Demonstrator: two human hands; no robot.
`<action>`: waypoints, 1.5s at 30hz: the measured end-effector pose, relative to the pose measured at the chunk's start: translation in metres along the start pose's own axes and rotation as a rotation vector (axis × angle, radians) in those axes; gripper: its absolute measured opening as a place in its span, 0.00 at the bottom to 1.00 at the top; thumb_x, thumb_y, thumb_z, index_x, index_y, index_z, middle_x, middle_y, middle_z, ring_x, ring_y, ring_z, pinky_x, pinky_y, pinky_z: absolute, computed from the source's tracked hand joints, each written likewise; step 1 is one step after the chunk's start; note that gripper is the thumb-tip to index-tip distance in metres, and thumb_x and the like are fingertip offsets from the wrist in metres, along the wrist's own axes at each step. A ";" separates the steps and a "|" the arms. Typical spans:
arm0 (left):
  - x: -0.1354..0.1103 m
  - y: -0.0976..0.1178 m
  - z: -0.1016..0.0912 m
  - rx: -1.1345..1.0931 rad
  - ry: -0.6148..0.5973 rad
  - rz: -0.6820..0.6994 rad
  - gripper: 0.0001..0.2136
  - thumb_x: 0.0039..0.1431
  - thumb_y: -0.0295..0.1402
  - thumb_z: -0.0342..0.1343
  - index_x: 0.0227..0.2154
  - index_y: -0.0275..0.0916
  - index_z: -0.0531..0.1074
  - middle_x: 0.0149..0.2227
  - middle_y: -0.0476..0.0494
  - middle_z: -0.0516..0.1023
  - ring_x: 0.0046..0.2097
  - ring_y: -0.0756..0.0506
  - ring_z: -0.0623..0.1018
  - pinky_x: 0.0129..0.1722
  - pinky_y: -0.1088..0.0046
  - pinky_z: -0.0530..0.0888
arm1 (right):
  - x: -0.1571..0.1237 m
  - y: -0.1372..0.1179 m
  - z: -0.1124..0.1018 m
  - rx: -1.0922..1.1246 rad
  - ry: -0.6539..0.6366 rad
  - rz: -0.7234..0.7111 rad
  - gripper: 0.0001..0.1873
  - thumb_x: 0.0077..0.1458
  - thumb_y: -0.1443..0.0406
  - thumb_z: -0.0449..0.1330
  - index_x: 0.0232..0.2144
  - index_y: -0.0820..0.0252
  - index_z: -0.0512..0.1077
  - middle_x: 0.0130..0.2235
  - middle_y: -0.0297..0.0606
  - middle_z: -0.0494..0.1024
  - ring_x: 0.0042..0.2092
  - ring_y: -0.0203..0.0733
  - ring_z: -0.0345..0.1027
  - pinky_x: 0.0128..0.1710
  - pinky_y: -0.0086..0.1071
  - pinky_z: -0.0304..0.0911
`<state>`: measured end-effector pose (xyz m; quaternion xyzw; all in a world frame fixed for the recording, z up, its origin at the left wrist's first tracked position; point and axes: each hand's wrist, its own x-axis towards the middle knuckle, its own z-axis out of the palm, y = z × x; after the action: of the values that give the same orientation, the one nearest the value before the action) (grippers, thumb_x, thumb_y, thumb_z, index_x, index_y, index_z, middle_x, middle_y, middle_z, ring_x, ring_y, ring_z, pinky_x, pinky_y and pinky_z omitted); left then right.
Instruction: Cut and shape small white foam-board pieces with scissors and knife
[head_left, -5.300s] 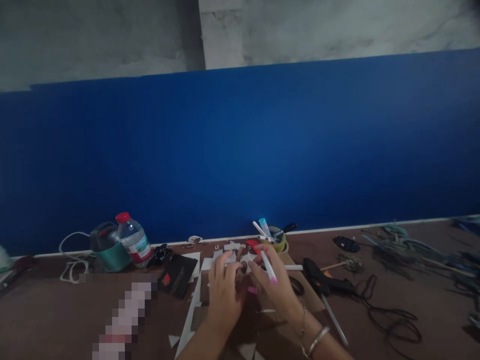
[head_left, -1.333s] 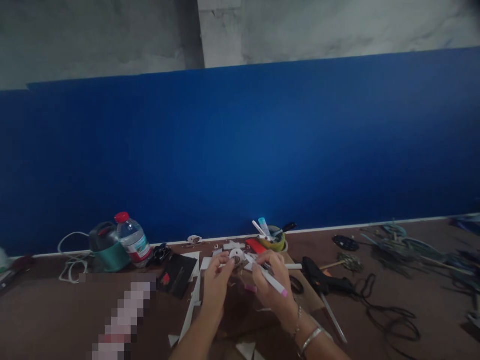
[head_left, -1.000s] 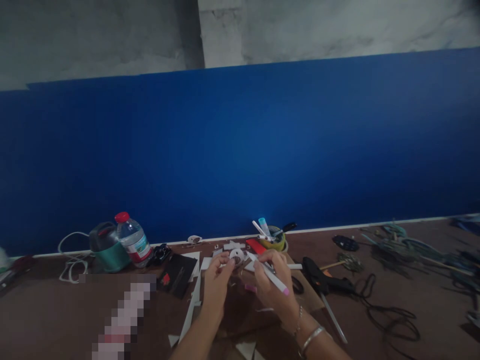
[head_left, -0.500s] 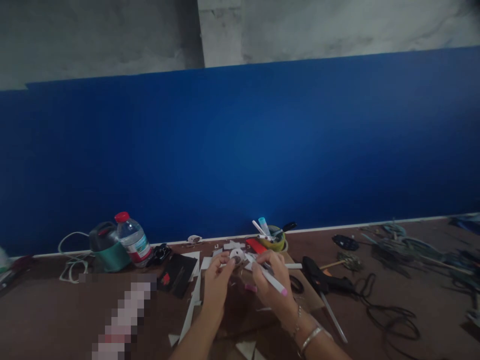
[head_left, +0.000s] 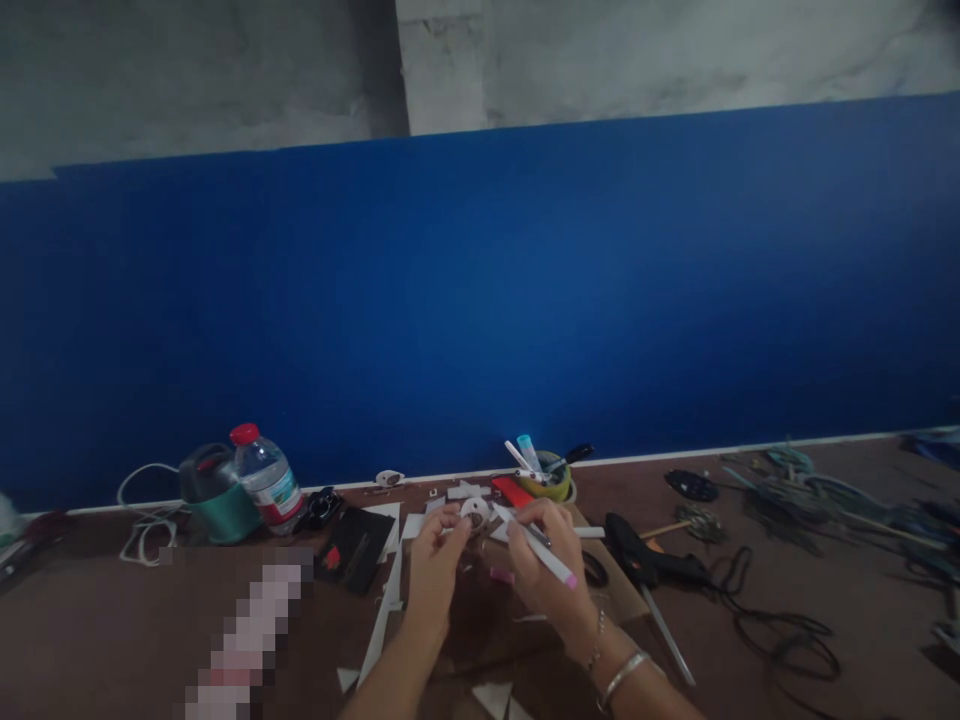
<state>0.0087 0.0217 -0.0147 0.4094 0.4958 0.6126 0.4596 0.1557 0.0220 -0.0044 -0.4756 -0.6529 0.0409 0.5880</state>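
My left hand [head_left: 437, 550] pinches a small white rounded piece [head_left: 475, 514] with dark marks on it; its exact kind is hard to make out. In my right hand [head_left: 553, 570] is a white marker pen [head_left: 550, 562] with a pink end, its tip pointing up and left, just right of the white piece. Whether tip and piece touch I cannot tell. Below, between the hands, lies a pink pen cap [head_left: 502, 575]. A similar white piece with a dark mark [head_left: 389, 478] rests near the wall.
A yellow-green cup [head_left: 553, 488] of pens stands behind my right hand. To the right lie a black glue gun [head_left: 652, 562] with its cord and a tangle of green strands [head_left: 840, 505]. A red-capped bottle [head_left: 271, 485], a black packet [head_left: 357, 550] and paper scraps [head_left: 493, 697] are around.
My right hand and the marker have shifted very slightly to the right, the tip a little away from the white piece. The left hand stays in place.
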 end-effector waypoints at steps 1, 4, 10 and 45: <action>0.001 -0.001 0.000 0.004 0.005 0.007 0.15 0.42 0.45 0.63 0.24 0.36 0.74 0.42 0.40 0.76 0.35 0.45 0.75 0.36 0.71 0.71 | 0.000 0.000 0.000 -0.003 -0.020 -0.006 0.05 0.48 0.68 0.55 0.23 0.56 0.62 0.24 0.31 0.69 0.30 0.41 0.63 0.34 0.37 0.58; 0.001 -0.003 -0.001 -0.005 0.000 0.003 0.15 0.42 0.45 0.63 0.24 0.37 0.74 0.43 0.41 0.76 0.34 0.45 0.75 0.34 0.71 0.72 | -0.002 0.001 0.000 -0.020 -0.055 0.001 0.05 0.49 0.68 0.54 0.23 0.56 0.62 0.25 0.33 0.69 0.31 0.43 0.63 0.35 0.38 0.57; 0.001 -0.003 0.000 0.013 0.001 0.007 0.16 0.42 0.46 0.62 0.25 0.36 0.74 0.43 0.40 0.76 0.36 0.44 0.75 0.36 0.71 0.71 | -0.002 0.001 0.000 -0.002 -0.067 -0.024 0.05 0.50 0.67 0.54 0.24 0.56 0.62 0.26 0.32 0.69 0.31 0.42 0.63 0.36 0.39 0.57; 0.002 -0.004 -0.001 0.042 -0.004 0.023 0.14 0.44 0.45 0.62 0.24 0.36 0.74 0.45 0.40 0.74 0.37 0.44 0.75 0.37 0.70 0.71 | -0.001 0.001 0.000 -0.040 -0.057 -0.007 0.04 0.50 0.69 0.53 0.24 0.57 0.62 0.26 0.34 0.69 0.32 0.43 0.63 0.36 0.39 0.57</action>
<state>0.0081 0.0236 -0.0192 0.4260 0.5027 0.6066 0.4448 0.1556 0.0217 -0.0061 -0.4837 -0.6718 0.0391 0.5597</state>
